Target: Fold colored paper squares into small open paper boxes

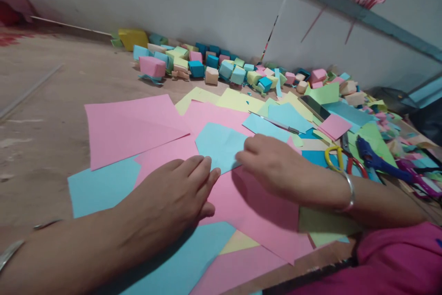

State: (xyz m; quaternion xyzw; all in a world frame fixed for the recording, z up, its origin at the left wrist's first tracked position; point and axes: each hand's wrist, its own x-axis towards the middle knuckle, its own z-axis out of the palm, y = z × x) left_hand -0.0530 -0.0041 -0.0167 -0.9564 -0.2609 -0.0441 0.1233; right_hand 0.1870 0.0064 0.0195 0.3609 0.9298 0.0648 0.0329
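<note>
Left hand (172,198) is laid flat, fingers stretched out, pressed on a pink sheet (241,203). The light blue paper square (219,145) lies at 1 o'clock of it. The square's 3 o'clock edge is apparently pinched by the curled right hand (272,166).

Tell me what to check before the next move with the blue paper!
1. Left hand flat, fingertips at the blue paper's edge: ok.
2. Right hand on the blue paper's right edge: ok; pinching or pressing, cannot tell.
3. Blue paper's right corners lined up: cannot tell, the right hand covers them.
4. Pink sheet underneath lies flat: ok.
5. Scissors not under the hands: ok, they lie beyond the right wrist.
</note>
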